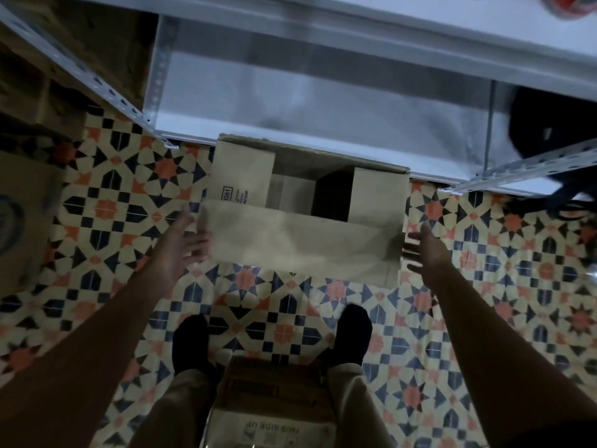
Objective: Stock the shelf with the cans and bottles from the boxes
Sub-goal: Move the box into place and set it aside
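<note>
An open brown cardboard box [300, 240] stands on the patterned floor against the white metal shelf [323, 101]. Its flaps are up and its inside looks dark; I see no cans or bottles in it. My left hand [181, 244] is at the box's left side, fingers spread, touching or nearly touching the near flap. My right hand [423, 253] hovers open beside the box's right side. A red object [568, 6], perhaps cans, sits blurred on the upper shelf at the top right.
A second cardboard box [274, 405] lies between my legs by my feet. Another box [22, 221] stands at the left edge. A dark bag [549, 124] sits on the lower shelf at the right. Slotted shelf posts [97, 82] angle in at both sides.
</note>
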